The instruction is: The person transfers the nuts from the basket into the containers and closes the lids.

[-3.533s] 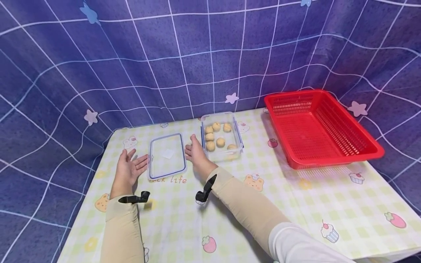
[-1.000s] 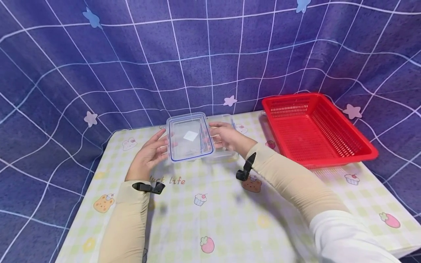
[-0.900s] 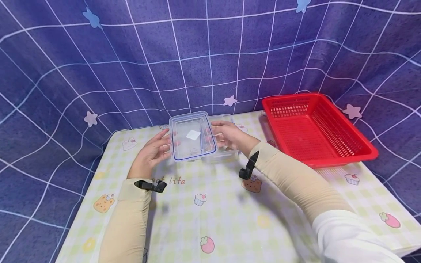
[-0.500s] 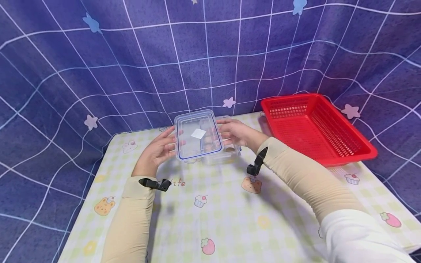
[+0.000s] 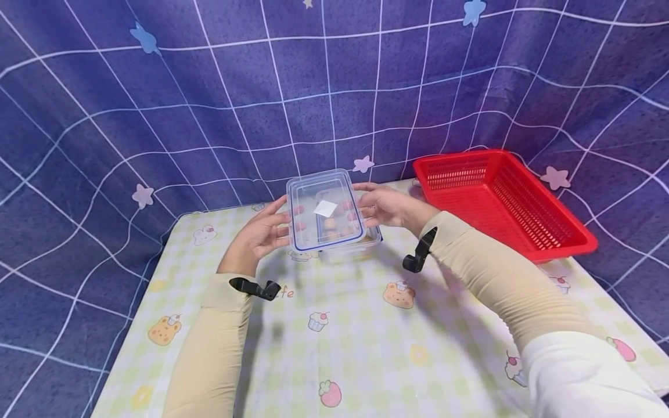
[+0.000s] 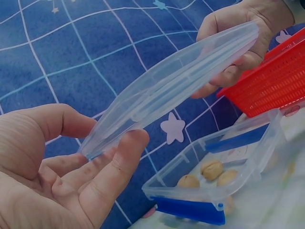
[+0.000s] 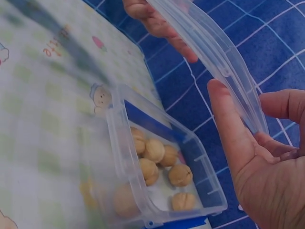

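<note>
A clear plastic lid (image 5: pixel 324 232) with a blue seal and a white label is held in the air, gripped at its two long edges. My left hand (image 5: pixel 259 232) pinches its left edge, thumb on one face and fingers on the other. On the right edge, my right hand (image 5: pixel 392 208) pinches it likewise. Below the lid stands a clear food container (image 7: pixel 167 121) with blue clips, apart from it. Several walnuts (image 7: pixel 180 175) lie inside the container. From the head view the lid covers most of the container and walnuts.
A red plastic basket (image 5: pixel 481 203) with slotted sides stands at the right back of the table. The table (image 5: pixel 366 360) wears a checked, printed cloth. A blue gridded curtain (image 5: pixel 230 75) hangs right behind it.
The lid lay flat on the cloth at the left, between both hands. It has since been lifted, and both hands have carried it rightward to above the container.
</note>
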Demonstrator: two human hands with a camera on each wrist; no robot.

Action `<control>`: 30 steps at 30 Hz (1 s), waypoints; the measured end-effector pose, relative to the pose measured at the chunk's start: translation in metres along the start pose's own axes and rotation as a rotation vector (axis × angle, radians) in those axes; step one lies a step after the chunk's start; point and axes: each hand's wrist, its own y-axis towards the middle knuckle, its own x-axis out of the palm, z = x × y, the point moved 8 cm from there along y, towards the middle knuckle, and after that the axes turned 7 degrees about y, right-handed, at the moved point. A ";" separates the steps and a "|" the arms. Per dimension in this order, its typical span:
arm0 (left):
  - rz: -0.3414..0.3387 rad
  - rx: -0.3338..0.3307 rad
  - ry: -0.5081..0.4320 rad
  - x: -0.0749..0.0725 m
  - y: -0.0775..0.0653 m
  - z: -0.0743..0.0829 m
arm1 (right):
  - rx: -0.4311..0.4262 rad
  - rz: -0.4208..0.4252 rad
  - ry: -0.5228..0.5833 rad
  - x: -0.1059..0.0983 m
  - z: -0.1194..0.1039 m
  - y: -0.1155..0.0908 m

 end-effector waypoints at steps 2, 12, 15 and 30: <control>-0.008 -0.008 0.008 0.003 0.002 0.001 | 0.004 0.004 -0.003 -0.003 -0.002 -0.002; -0.042 0.002 0.015 0.019 0.010 0.010 | -0.024 0.028 -0.006 -0.016 -0.012 -0.007; -0.050 -0.002 0.006 0.022 0.012 0.012 | -0.048 0.026 0.001 -0.019 -0.016 -0.008; -0.041 0.109 0.086 0.033 0.020 0.028 | -0.061 0.128 -0.134 -0.037 -0.026 -0.008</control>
